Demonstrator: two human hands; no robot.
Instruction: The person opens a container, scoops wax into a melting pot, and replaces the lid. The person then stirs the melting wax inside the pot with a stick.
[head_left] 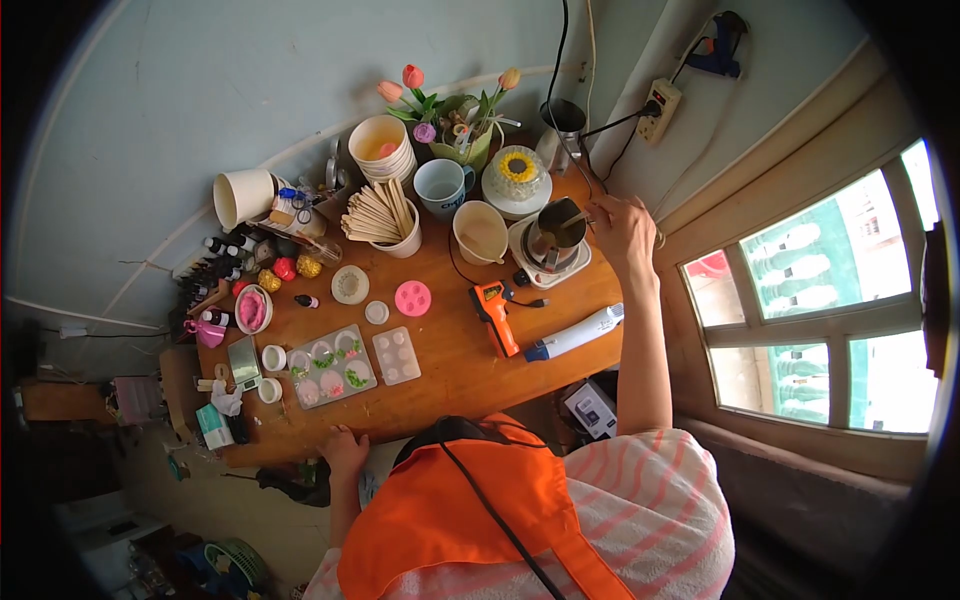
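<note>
My right hand [625, 235] is closed on a wooden stick [574, 218], whose lower end reaches into a dark metal pot [562, 222]. The pot sits on a small white hot plate [574, 268] at the table's back right. My left hand [345, 448] rests at the table's front edge, fingers laid on the wood and holding nothing I can see. Beyond it lies a clear silicone mold [333, 368] with pink and green pieces in its round cavities. A smaller mold [397, 356] lies beside that one.
An orange infrared thermometer [494, 318] and a blue-white heat gun [575, 334] lie before the hot plate. Left of it stand a paper cup [480, 233], a blue mug [442, 188] and a cup of wooden sticks [401, 240]. Small bottles [220, 262] crowd the left end. Cables hang behind.
</note>
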